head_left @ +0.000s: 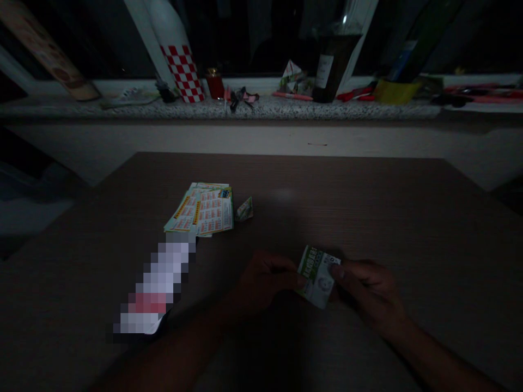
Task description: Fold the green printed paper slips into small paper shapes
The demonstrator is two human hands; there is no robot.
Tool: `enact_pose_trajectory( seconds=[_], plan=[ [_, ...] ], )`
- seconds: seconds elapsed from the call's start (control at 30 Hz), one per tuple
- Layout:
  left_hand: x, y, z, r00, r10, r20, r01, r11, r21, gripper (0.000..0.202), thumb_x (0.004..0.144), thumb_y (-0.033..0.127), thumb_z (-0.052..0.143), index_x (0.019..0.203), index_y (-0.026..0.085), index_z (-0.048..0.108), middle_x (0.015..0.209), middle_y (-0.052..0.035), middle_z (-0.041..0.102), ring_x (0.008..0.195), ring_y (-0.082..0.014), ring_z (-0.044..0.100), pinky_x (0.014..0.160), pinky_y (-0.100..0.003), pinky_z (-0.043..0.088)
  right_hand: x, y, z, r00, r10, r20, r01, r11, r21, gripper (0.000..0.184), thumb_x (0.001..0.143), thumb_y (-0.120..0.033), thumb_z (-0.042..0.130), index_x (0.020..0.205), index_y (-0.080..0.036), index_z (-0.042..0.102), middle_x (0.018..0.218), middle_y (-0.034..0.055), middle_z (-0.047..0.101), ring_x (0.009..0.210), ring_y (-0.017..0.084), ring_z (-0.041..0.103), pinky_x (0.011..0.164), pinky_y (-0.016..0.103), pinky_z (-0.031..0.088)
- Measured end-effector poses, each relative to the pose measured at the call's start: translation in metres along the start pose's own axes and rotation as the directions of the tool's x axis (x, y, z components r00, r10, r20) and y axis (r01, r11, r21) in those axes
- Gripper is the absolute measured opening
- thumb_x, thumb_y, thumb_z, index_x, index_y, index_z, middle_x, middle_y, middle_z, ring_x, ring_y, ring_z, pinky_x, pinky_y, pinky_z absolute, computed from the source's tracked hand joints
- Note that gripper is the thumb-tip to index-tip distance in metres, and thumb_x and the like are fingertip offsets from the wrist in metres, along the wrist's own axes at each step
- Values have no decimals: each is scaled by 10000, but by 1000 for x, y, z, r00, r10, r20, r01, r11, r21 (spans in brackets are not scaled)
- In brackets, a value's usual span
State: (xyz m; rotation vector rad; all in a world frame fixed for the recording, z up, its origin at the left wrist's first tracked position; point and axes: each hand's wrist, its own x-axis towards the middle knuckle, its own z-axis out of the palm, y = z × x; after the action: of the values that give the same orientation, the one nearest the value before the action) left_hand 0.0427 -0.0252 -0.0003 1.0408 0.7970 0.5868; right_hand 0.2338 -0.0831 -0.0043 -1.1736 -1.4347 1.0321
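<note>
Dimly lit, a brown table [368, 201] is bordered at its far edge by a wall [261, 140], with a cluttered speckled sill [261, 110] above. Well in from that edge, right of middle, 1 green-and-white card [321, 279] is held from 2 sides — its left pinched by the left hand [263, 277], its right by the right hand [373, 288], fingers closed. Toward the far left corner, printed cards [212, 211] are piled, with 1 crumpled scrap [245, 210] just beside them.

Table [368, 201]: brown, streaked;
Cards [210, 212]: printed, overlapping;
Folded paper [245, 209]: just right of cards;
Pixelated object [157, 283]: in front of cards
</note>
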Motion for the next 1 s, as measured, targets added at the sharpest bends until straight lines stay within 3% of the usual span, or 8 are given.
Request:
enact_pose_trajectory(
  seconds=[0.17,0.37,0.5,0.67,0.8,0.9,1.0],
  plan=[
    [0,-2,1,999,-38,17,38,999,-22,86,595,217,729,601,133,716,598,-15,680,549,-117,583,556,-220,433,-1,1,-2,997,-73,-15,72,996,-58,369,898,-288,534,555,-167,594,477,-13,585,415,99,535,398,186,392],
    [-2,0,3,996,-82,25,82,996,-27,121,595,233,733,614,116,710,602,-28,674,540,-132,595,537,-236,456,-1,1,-1,999,-22,-45,18,997,-79,388,920,-313,496,572,-176,596,493,-6,583,432,112,538,426,209,401],
    [1,-2,1,994,-112,10,112,989,-94,132,583,229,724,600,103,689,577,-36,664,493,-146,596,487,-254,470,0,1,-3,997,-64,-30,62,996,-62,389,926,-339,487,587,-179,593,512,-3,580,456,119,537,445,218,409],
    [3,-4,0,996,-63,-63,51,983,-174,136,617,241,695,604,107,680,581,-41,666,473,-158,592,466,-276,480,5,1,-10,993,-96,-65,90,992,-93,327,917,-369,499,691,-181,644,654,27,641,615,149,601,571,239,473],
    [-5,-1,7,991,34,-126,-26,998,62,167,711,275,665,684,118,712,640,-34,679,587,-142,606,581,-247,461,5,1,-3,999,-9,-36,8,1000,-14,185,846,-337,614,759,-185,674,654,17,677,577,138,617,553,224,498],
    [-10,1,10,986,117,-117,-80,956,281,194,751,293,637,676,129,708,598,-5,637,568,-115,548,549,-216,389,6,0,5,997,77,-18,-76,997,27,128,806,-297,662,761,-186,706,717,34,728,625,153,661,590,237,530],
    [-10,-1,9,987,120,-106,-84,953,292,203,755,311,628,695,134,708,603,-1,629,561,-114,529,533,-217,363,7,-2,8,994,103,-27,-102,994,38,171,796,-300,673,677,-186,717,635,25,718,550,140,641,523,221,515]
  ],
)
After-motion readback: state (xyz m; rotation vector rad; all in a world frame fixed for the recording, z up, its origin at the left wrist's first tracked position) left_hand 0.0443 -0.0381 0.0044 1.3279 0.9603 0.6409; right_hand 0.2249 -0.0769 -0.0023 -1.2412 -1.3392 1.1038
